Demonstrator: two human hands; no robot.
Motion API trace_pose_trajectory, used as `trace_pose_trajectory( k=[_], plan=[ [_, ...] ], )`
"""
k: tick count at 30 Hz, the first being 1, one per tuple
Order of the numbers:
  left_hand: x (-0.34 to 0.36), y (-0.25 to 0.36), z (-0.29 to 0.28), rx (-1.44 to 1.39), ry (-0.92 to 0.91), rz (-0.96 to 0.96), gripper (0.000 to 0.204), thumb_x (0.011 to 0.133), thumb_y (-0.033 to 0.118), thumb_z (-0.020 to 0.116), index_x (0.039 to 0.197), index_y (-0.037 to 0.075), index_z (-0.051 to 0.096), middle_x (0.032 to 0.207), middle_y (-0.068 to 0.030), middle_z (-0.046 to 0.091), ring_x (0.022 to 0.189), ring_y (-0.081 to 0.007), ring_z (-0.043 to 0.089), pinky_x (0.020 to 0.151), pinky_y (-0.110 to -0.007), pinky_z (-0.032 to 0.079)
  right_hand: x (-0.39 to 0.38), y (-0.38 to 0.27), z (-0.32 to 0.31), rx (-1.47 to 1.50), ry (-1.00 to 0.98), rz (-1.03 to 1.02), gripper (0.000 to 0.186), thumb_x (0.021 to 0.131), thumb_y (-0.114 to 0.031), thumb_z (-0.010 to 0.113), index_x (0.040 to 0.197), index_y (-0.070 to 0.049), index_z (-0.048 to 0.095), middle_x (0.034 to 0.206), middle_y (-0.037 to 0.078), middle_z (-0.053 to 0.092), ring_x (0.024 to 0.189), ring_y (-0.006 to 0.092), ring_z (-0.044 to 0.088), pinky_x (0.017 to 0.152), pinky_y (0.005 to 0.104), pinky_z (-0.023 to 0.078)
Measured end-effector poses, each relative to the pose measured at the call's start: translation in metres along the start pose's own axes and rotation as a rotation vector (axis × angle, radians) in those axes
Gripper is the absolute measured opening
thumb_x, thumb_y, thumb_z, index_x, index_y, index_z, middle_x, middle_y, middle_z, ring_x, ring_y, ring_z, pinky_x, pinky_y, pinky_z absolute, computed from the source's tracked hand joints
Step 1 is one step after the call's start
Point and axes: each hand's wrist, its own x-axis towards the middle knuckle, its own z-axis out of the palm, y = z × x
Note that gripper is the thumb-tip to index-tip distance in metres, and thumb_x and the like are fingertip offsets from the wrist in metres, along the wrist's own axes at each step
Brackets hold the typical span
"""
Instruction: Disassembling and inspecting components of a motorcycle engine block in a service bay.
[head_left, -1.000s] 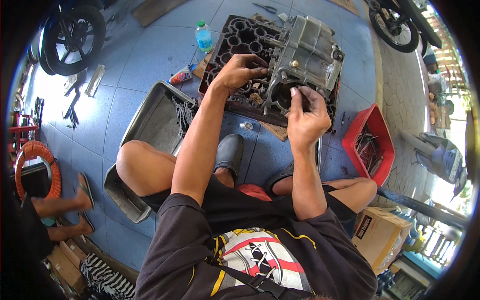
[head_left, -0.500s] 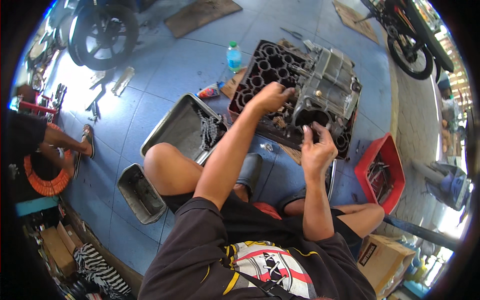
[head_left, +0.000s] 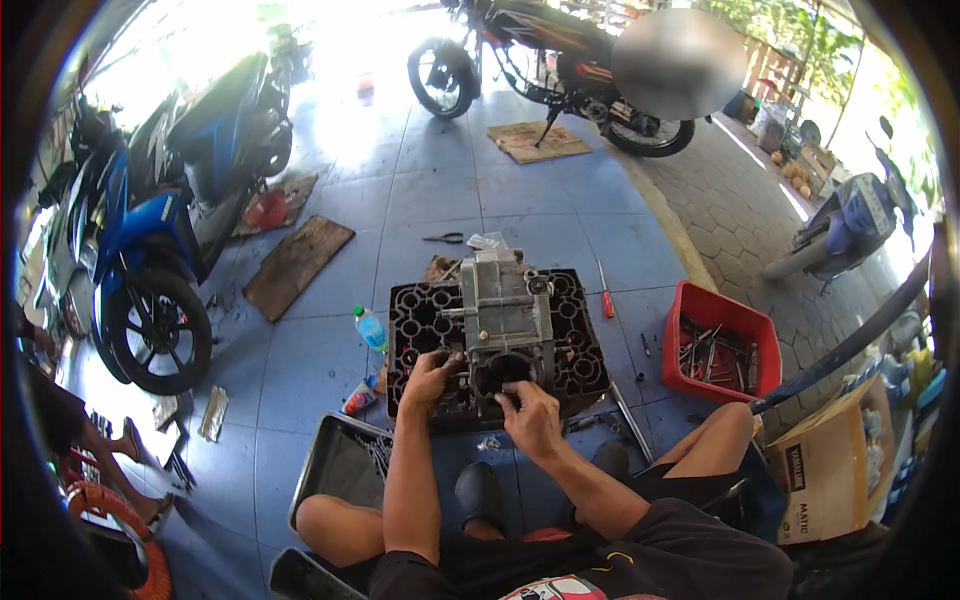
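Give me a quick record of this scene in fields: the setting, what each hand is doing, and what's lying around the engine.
Setting: blue tiled floor, person seated low
Work piece: grey engine block standing on a black crate
Left hand: on the engine's lower left side
Right hand: at the engine's round opening
Right of crate: red bin of tools, screwdriver
Left of crate: plastic bottle, metal tray
Background: blue motorcycle

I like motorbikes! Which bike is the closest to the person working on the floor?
The blue motorbike parked on the person's left. Its front wheel stands closest to the left hand on the engine block; the other bikes stand farther off.
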Motion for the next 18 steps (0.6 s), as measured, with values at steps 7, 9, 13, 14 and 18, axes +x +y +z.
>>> trace_pose_trajectory(
  k=[7,9,13,14,18],
  plan=[
    [0.025,-0.017,-0.007,0.563,0.254,-0.132,0.058,0.091,0.048,0.063,0.078,-0.008,0.067,0.065,-0.0118,0.063,0.058,-0.0163,0.054,0.056,-0.037,0.045,0.025,0.002,0.003,0.060,-0.033,0.079,0.016,0.081,-0.007,0.070,0.092,0.003,0.066,0.086,0.022,0.068,0.081,0.0384,0.067,0.073,0.0412,0.053],
    [0.016,-0.017,-0.007,0.490,0.224,0.014,0.053,0.091,0.045,0.064,0.082,-0.007,0.067,0.067,-0.0109,0.064,0.058,-0.0154,0.055,0.056,-0.036,0.046,0.016,0.003,0.004,0.098,-0.011,0.108,0.016,0.081,-0.008,0.070,0.091,0.004,0.066,0.086,0.022,0.068,0.080,0.0384,0.067,0.072,0.0410,0.053],
    [-0.001,-0.006,-0.003,0.184,0.068,0.073,0.040,0.093,0.035,0.064,0.091,-0.004,0.069,0.072,-0.0042,0.064,0.060,-0.0100,0.056,0.054,-0.031,0.045,0.008,-0.003,-0.007,0.136,-0.012,0.148,0.016,0.081,-0.009,0.071,0.090,0.003,0.066,0.085,0.021,0.068,0.080,0.0375,0.068,0.070,0.0394,0.054],
    [-0.003,-0.009,-0.006,0.214,0.040,0.053,0.038,0.093,0.034,0.064,0.091,-0.003,0.069,0.072,-0.0023,0.064,0.061,-0.0082,0.055,0.053,-0.029,0.044,0.005,-0.008,-0.008,0.130,-0.017,0.132,0.016,0.081,-0.009,0.072,0.090,0.003,0.066,0.085,0.020,0.068,0.080,0.0368,0.068,0.070,0.0388,0.054],
    [0.016,-0.036,-0.006,0.322,0.318,0.080,0.041,0.094,0.036,0.062,0.092,-0.005,0.068,0.070,-0.0091,0.063,0.061,-0.0161,0.054,0.060,-0.035,0.045,0.014,-0.028,-0.021,0.070,0.050,-0.011,0.017,0.081,-0.010,0.074,0.090,0.002,0.067,0.086,0.018,0.070,0.080,0.0319,0.070,0.070,0.0344,0.054]
  ],
)
